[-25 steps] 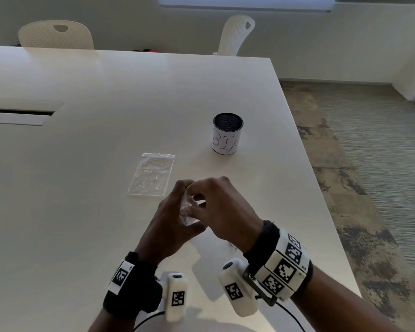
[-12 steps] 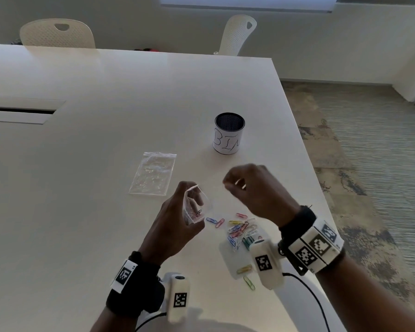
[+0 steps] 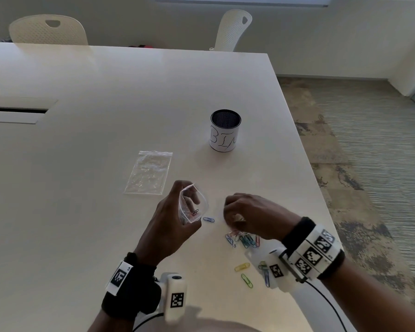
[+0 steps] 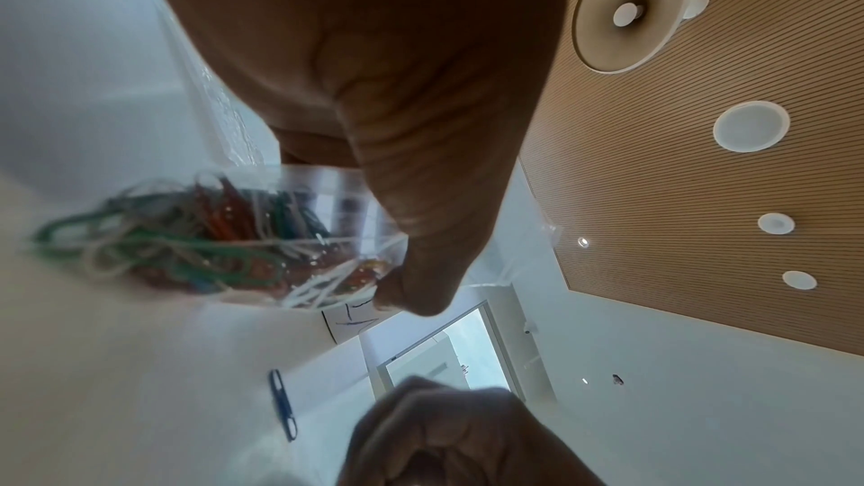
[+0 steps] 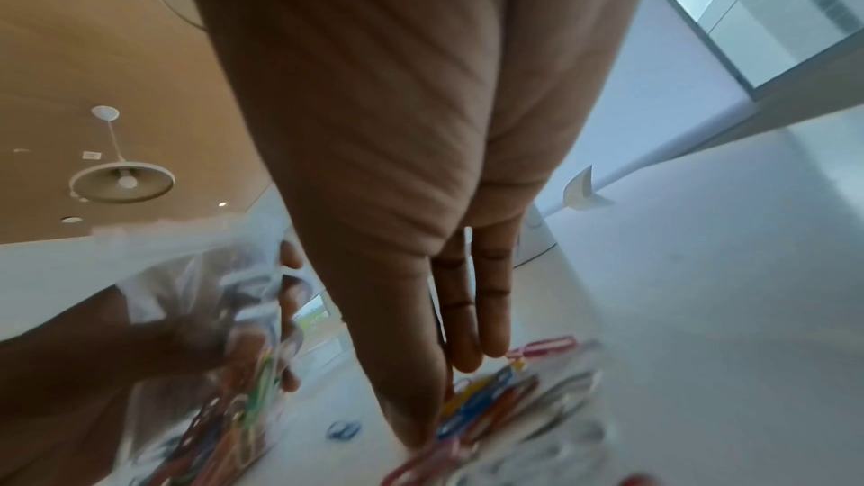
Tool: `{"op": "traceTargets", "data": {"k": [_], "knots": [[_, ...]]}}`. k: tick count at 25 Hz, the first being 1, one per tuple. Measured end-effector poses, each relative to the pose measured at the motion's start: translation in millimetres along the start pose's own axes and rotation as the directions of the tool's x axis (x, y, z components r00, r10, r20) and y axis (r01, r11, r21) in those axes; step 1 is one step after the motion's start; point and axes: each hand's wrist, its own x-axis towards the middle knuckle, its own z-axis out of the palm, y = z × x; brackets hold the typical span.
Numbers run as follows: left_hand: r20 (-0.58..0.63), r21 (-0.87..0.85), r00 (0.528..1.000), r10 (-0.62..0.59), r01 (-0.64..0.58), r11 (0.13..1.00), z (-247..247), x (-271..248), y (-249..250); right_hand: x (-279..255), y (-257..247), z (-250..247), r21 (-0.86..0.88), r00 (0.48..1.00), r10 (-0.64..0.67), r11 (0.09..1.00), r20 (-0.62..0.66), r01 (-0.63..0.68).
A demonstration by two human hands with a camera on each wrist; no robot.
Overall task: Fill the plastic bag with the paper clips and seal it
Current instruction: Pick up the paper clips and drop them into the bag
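We are gripping the open plastic bag (image 3: 192, 205) in our left hand (image 3: 170, 221) while our right hand (image 3: 252, 215), at 3 o'clock of it, is pinching paper clips (image 3: 243, 239) on the counter (image 3: 106, 104).

An office meeting room is shown. A large white conference table (image 3: 106, 97) is seen, with a long cable slot (image 3: 15, 113) set into its top. Two white perforated chairs (image 3: 48, 29) are placed at its far side. The floor is covered with patterned carpet tiles (image 3: 369, 149), as is usual in offices. A mesh pen holder (image 3: 225, 130) with a handwritten paper label is standing on the table. In the wrist views, a wooden slatted ceiling (image 4: 701, 161) with round recessed lights (image 4: 750, 131), a pendant lamp (image 5: 121, 180) and a glass partition (image 5: 771, 6) can be seen.
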Motion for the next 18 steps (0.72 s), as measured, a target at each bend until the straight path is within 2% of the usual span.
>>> {"op": "traceTargets", "data": {"k": [4,6,8,13,18], "knots": [[0.009,0.007,1.000,-0.016,0.016,1.000,0,1,-2,-30,12,-16,-0.024,0.982,0.183,0.983,0.045,-0.182],[0.017,0.021,1.000,-0.017,0.016,1.000,1,2,-2,-36,10,-14,-0.056,0.969,0.229,0.973,0.094,-0.225],[0.027,0.037,0.999,-0.025,0.024,0.999,2,3,-2,-38,7,-6,-0.077,0.973,0.219,0.974,0.075,-0.213],[0.032,0.053,0.999,-0.028,0.026,0.998,4,4,-1,-37,-2,11,-0.042,0.979,0.193,0.980,-0.065,-0.196],[0.028,0.057,0.999,-0.024,0.022,0.998,4,3,0,-32,-13,12,-0.065,0.974,0.207,0.975,-0.095,-0.213]]}}
